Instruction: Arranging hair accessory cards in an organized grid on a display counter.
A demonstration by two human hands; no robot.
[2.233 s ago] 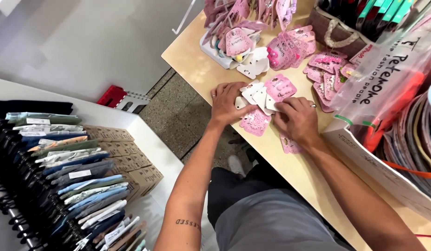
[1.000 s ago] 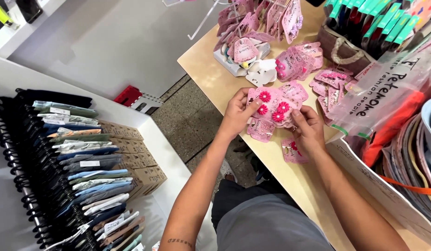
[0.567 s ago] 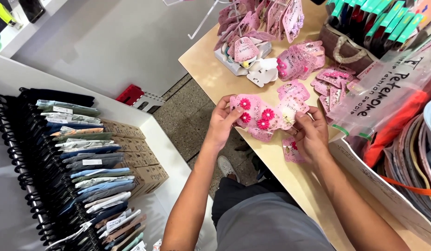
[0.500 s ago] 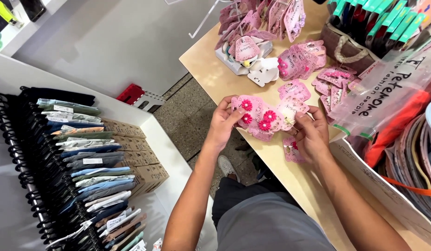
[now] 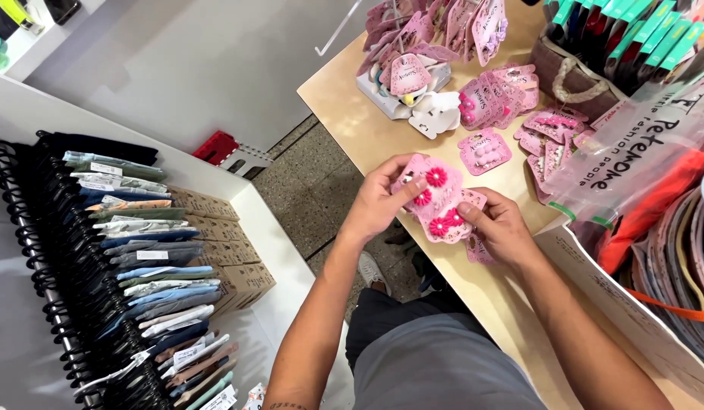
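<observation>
Left grip: left hand [image 5: 378,203] has fingers and thumb pinched on the upper end of the fan of pink cards [image 5: 437,199], thumb lying on the front face.
Right grip: right hand [image 5: 502,228] clamps the lower end of the same fan, thumb pressed beside the lowest flower clip [image 5: 438,226].
Change: a moment ago the cards lay flat under both palms, backs up; now they are lifted and turned, pink flower faces toward the camera.
Meaning: by my read, the bunch is gathered and being squared up face-out, not yet set down.
Where: the fan is held just above the near edge of the worktop [image 5: 352,125], between both hands.
Axis: long axis slants from upper left to lower right; the card tops point toward the left hand.
Near the fan: a single card with pale clips [image 5: 484,149] lies just beyond it on the worktop.
Further from the fan: a heap of pink cards [image 5: 498,93], then a white tray of cards [image 5: 407,80] beyond.
Far left of the fan: folded clothes on a black rack [image 5: 128,250].
</observation>
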